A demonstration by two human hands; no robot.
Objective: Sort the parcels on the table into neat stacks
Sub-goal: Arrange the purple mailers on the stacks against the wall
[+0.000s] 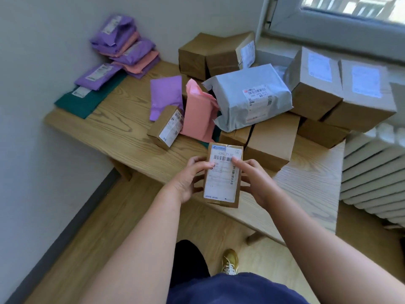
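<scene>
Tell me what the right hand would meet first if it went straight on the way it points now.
The small labelled box itself: the right hand rests a fingertip on its label. Beyond the box, that line seems to lead toward the pink mailer, but depth is unclear.

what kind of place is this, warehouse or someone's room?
Probably a small room in a home or office, not a warehouse: a wooden table in a wall corner, a window with a radiator below it, and a modest pile of parcels.
</scene>
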